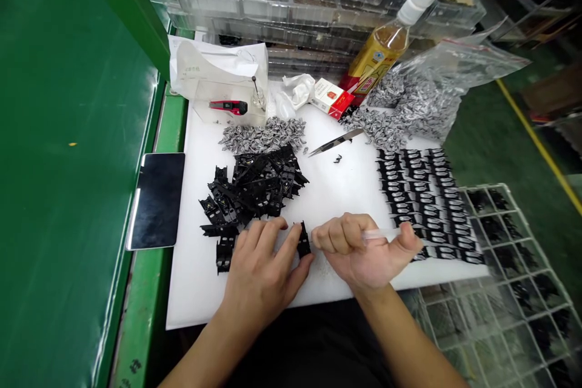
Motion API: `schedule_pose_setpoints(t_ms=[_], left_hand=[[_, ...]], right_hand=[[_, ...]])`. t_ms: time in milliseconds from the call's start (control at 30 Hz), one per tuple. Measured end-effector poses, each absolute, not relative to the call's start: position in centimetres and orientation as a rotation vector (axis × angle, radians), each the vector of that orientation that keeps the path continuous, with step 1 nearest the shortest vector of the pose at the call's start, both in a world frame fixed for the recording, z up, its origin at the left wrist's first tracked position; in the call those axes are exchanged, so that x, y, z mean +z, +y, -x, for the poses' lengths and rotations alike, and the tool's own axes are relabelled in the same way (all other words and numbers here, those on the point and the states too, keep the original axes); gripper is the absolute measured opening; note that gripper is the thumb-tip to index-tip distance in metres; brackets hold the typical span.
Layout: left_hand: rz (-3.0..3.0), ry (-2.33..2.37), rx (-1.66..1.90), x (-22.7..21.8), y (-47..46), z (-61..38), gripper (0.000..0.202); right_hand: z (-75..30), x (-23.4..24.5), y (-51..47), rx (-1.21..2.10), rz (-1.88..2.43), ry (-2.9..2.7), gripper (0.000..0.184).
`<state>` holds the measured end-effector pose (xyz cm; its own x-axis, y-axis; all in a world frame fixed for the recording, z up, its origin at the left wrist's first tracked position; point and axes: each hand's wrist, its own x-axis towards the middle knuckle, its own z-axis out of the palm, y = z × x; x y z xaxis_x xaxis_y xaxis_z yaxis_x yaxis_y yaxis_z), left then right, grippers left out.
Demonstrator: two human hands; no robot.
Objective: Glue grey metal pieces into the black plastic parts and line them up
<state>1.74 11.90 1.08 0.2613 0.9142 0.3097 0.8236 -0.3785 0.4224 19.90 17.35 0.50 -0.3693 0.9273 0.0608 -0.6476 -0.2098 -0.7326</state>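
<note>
In the head view, a small black plastic part (303,240) is seen standing on a white plastic board (195,291), between the two hands. The part is pinched by the left hand (261,273), with the fingers pressed together and their tips set against it. The right hand (364,248) is curled shut around a thin translucent rod (379,234), and its fingers (331,235) are held just beside the part; whether they touch it cannot be told.

A loose pile of black plastic parts (254,185) is placed just beyond the left hand, and a heap of silver metal clips (264,136) lies behind it. Neat rows of black assembled pieces (427,200) are laid out on the right of the board. Steel tweezers (336,142) are left on the board near a plastic bag of clips (436,88).

Farther back, a red-and-black utility knife (228,107) is kept in a clear box (204,100), and a bottle of amber liquid (382,51) is stood beside a cigarette pack (331,97). A phone (157,201) is laid to the left of the board, and a wire rack (500,279) is seen to the right.
</note>
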Motion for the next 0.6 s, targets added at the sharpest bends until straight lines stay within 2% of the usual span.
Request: schedule_pose_setpoints(t_ms=[267,600], left_hand=[[-2.35,1.637,0.759,1.15,11.87,-1.71,0.04],[-2.338,1.66,0.769,1.11,12.11,-1.89,0.037]], right_hand=[[-19.27,0.74,16.87,1.755,0.498,-0.912,0.063],[-19.68,0.67,17.39,1.752,0.489,-0.753,0.067]])
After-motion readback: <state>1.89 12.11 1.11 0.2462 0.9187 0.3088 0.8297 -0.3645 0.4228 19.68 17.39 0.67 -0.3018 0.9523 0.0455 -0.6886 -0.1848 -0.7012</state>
